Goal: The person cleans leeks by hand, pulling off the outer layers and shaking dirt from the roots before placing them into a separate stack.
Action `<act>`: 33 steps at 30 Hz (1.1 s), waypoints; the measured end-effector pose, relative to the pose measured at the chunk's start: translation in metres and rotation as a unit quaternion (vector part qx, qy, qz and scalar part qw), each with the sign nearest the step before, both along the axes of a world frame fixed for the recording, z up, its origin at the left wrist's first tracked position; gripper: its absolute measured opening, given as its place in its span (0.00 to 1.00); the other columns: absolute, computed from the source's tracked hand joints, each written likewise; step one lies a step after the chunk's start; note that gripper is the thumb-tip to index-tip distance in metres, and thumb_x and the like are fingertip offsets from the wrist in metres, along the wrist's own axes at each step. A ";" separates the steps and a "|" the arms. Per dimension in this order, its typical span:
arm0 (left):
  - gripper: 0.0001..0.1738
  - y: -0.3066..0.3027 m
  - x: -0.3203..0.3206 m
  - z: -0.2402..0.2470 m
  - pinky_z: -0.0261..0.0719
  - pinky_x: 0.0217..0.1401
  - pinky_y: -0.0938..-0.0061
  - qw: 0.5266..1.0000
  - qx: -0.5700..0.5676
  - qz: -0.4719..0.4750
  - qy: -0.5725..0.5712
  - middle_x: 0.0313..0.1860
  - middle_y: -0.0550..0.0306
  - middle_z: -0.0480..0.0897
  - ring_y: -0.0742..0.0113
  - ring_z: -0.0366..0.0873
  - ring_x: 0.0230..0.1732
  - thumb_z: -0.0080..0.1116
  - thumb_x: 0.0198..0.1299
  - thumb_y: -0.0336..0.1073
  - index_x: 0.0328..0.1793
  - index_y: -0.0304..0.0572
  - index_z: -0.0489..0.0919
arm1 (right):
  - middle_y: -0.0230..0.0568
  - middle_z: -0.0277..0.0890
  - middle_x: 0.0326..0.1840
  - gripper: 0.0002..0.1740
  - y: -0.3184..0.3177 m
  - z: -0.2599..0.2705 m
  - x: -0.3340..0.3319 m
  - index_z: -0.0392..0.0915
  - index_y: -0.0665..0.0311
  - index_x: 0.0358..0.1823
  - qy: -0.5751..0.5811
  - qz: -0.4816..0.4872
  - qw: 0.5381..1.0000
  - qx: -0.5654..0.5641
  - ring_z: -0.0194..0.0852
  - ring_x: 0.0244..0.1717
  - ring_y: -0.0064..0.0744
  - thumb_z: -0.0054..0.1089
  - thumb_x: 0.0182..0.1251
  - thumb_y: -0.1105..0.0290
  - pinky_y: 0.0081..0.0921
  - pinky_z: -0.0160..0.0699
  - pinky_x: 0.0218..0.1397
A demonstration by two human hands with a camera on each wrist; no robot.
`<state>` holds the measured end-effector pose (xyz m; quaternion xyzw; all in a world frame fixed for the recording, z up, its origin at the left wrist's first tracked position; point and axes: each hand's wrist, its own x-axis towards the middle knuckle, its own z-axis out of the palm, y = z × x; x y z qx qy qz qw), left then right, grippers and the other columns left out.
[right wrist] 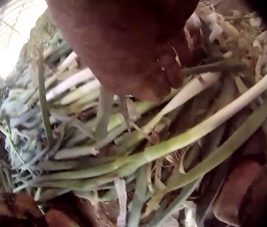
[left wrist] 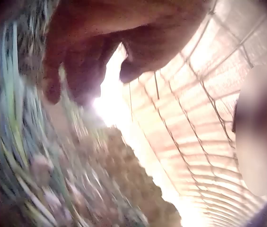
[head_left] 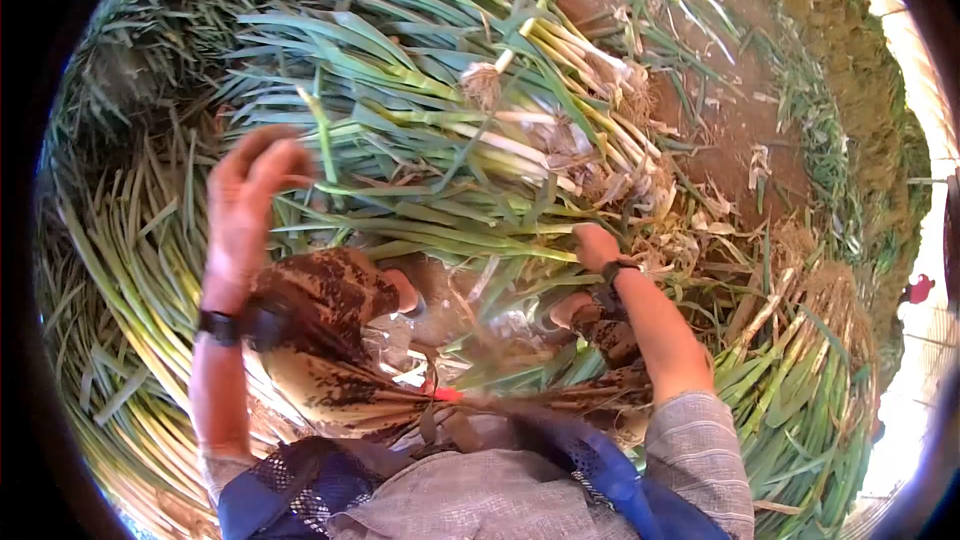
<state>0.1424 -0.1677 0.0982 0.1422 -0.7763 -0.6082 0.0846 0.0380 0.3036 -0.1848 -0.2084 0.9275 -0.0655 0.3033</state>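
Head only: wristband (head_left: 616, 268) beside right hand (head_left: 596, 245)

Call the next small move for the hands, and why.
Probably lower the left hand onto the leafy ends of the nearest green stalks. It is raised above the leaves with no stalk visible in it, while the right hand is at those stalks' other end, so both ends could be steadied.

Bright light (head_left: 898, 455) is glowing through a pale, ribbed, curved covering (left wrist: 190, 142) at right; a rough earthen bank (head_left: 872, 90) is edging brown soil (head_left: 735, 135).
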 end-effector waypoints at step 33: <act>0.14 0.137 -0.007 -0.086 0.73 0.38 0.52 0.837 -0.069 -0.524 -0.142 0.34 0.42 0.77 0.39 0.77 0.38 0.55 0.66 0.43 0.44 0.38 0.73 | 0.57 0.79 0.32 0.20 -0.088 0.097 -0.142 0.80 0.67 0.47 0.271 -0.010 0.903 -0.333 0.79 0.33 0.57 0.69 0.50 0.71 0.42 0.76 0.36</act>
